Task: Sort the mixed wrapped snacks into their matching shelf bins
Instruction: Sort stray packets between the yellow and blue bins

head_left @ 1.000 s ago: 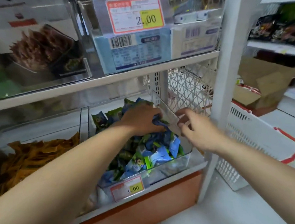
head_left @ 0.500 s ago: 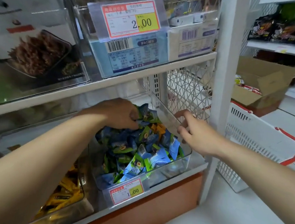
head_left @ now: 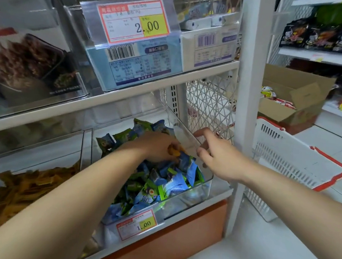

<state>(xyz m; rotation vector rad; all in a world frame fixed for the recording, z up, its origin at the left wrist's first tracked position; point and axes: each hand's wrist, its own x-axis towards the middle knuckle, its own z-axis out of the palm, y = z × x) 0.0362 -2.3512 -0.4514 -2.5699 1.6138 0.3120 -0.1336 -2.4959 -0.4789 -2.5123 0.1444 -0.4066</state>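
Note:
A clear plastic bin (head_left: 205, 191) on the bottom shelf holds a heap of blue and green wrapped snacks (head_left: 167, 182). My left hand (head_left: 156, 148) is down in the heap, fingers closed on an orange wrapped snack (head_left: 174, 151) that only partly shows. My right hand (head_left: 215, 154) rests at the bin's right wall, fingers spread and holding nothing. To the left, a second clear bin (head_left: 39, 155) is full of orange-yellow wrapped snacks (head_left: 22, 190).
A white shelf post (head_left: 248, 115) stands right of the bin. Beyond it sit a white shopping basket with red handle (head_left: 299, 165) and an open cardboard box (head_left: 292, 98) on the floor. The upper shelf carries boxed goods and a 2.00 price tag (head_left: 134, 20).
My left hand shifted from the bin's left back toward its middle and now pinches an orange snack. The right hand stayed at the bin's right wall. The view moved slightly.

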